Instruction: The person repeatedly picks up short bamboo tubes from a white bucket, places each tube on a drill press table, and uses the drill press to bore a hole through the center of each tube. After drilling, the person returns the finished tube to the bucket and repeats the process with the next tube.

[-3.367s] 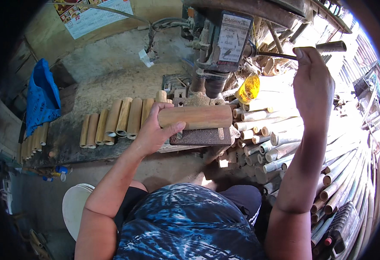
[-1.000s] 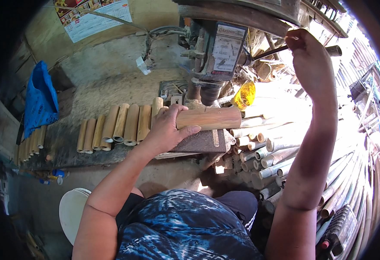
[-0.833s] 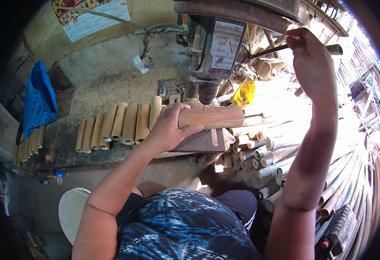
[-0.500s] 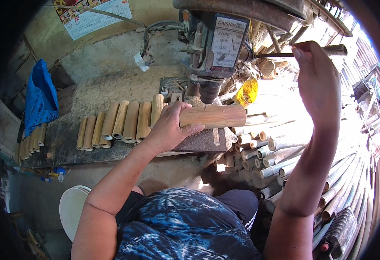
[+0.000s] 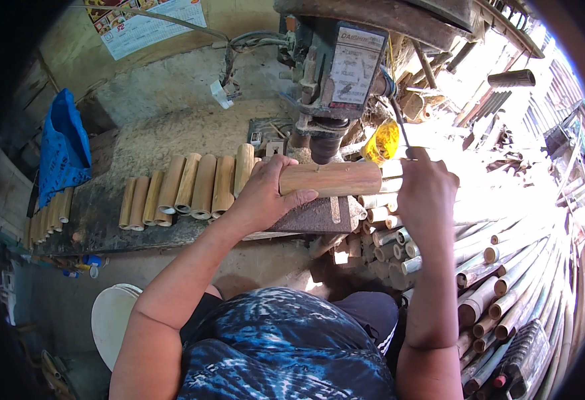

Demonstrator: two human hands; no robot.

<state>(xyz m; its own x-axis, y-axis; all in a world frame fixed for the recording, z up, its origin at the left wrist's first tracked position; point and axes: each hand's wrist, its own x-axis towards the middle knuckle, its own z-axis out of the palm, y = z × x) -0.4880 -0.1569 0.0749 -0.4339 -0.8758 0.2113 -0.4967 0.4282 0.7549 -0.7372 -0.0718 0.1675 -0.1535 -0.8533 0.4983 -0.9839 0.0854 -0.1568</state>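
A short bamboo section (image 5: 332,180) lies crosswise on the drill press table (image 5: 312,219). My left hand (image 5: 266,193) is closed round its left end, thumb along the near side. Directly above the bamboo hangs the dark drill chuck (image 5: 328,148); whether its bit is in the bamboo I cannot make out. My right hand (image 5: 427,193) is closed on the lower end of the drill press feed lever (image 5: 400,120), to the right of the bamboo. The motor head (image 5: 349,67) carries a pale label plate.
Several cut bamboo tubes (image 5: 202,183) stand on the workbench (image 5: 99,223) to the left, near a blue bag (image 5: 64,143). A yellow container (image 5: 381,141) sits behind the bamboo. Long bamboo poles (image 5: 506,287) are heaped at right. A white round stool (image 5: 114,323) stands at lower left.
My right hand has swung the lever down and toward me, from the upper right to beside the bamboo. The chuck sits slightly lower. My left hand and the bamboo have hardly moved.
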